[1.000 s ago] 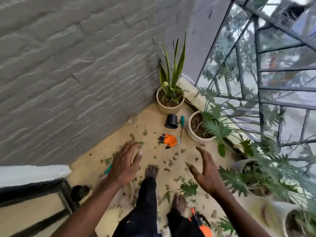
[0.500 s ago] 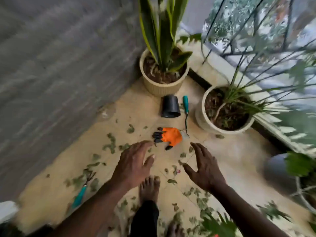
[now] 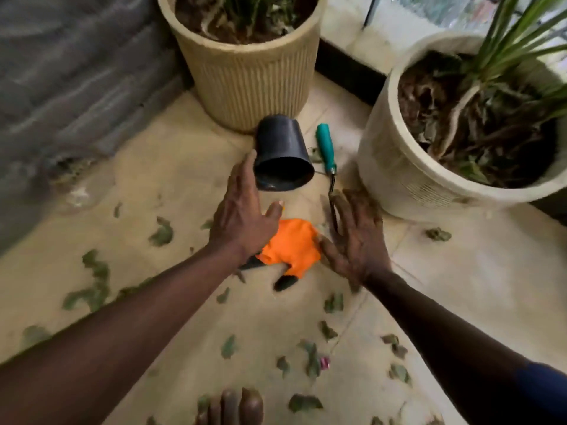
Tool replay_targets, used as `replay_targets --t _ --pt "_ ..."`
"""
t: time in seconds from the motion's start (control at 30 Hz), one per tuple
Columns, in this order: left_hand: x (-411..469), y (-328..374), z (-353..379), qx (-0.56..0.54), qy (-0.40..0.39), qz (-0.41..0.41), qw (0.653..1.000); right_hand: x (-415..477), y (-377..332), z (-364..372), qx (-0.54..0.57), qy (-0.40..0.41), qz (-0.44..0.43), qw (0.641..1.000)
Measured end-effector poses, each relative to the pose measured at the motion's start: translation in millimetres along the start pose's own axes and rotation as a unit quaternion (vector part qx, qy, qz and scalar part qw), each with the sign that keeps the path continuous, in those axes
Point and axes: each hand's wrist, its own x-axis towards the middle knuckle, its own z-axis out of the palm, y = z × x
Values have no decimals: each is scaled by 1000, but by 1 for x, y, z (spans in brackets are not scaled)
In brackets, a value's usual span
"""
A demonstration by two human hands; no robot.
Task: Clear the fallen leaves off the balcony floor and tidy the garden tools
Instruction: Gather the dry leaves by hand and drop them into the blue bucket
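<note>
An orange garden glove (image 3: 291,245) with black fingertips lies on the beige tiled floor (image 3: 478,277). My left hand (image 3: 242,213) hovers open over its left side, fingers spread toward a small black pot (image 3: 280,153) lying on its side. Just right of the glove, my right hand (image 3: 356,237) is open, over the metal shaft of a teal-handled hand tool (image 3: 326,150). Neither hand holds anything. Green fallen leaves (image 3: 162,233) are scattered across the floor around and below the glove.
A ribbed beige planter (image 3: 248,78) stands at the back against the grey wall (image 3: 67,75). At the right sits a white planter (image 3: 395,167) with a long-leaved plant. My bare toes (image 3: 233,407) show at the bottom edge.
The view has dropped much closer to the floor. Both hands have reached forward from the leaf-strewn area to either side of the orange glove.
</note>
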Motion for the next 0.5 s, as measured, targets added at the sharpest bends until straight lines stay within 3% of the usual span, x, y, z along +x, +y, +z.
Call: replay_targets --t 0.3,0.4,0.5 --pt "62 -30 18 26 64 3 998 22 -2 43 -51 16 30 998" --pt "61 -34 -4 11 135 -55 989 20 -4 37 -52 0 25 998" --pt "49 -52 -23 -91 190 -156 965 18 -8 34 -44 21 32 998"
